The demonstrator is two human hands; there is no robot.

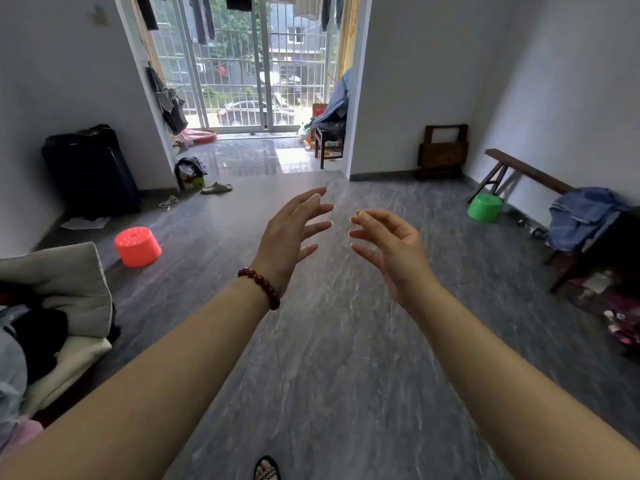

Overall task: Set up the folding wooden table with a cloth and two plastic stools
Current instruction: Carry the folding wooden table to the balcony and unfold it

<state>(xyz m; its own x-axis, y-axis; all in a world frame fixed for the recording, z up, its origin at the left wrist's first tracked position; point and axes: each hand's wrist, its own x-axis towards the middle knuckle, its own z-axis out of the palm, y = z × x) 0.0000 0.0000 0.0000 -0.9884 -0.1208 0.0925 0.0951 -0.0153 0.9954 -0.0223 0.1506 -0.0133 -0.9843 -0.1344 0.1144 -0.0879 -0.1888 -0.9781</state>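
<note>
The folding wooden table (442, 152) leans folded against the far wall, right of the doorway. A red plastic stool (138, 246) stands on the grey floor at the left. A green plastic stool (485, 207) stands at the right, beside a wooden bench. A blue checked cloth (585, 216) lies draped over dark furniture at the right edge. My left hand (294, 233), with a bead bracelet on its wrist, and my right hand (388, 242) are stretched out in front of me, palms facing each other, fingers spread and empty.
A long wooden bench (530, 173) runs along the right wall. A dark suitcase (90, 171) stands at the left wall, bedding and clothes (55, 306) pile at my left. A slipper (216, 187) and a bag lie near the balcony doorway (249, 98).
</note>
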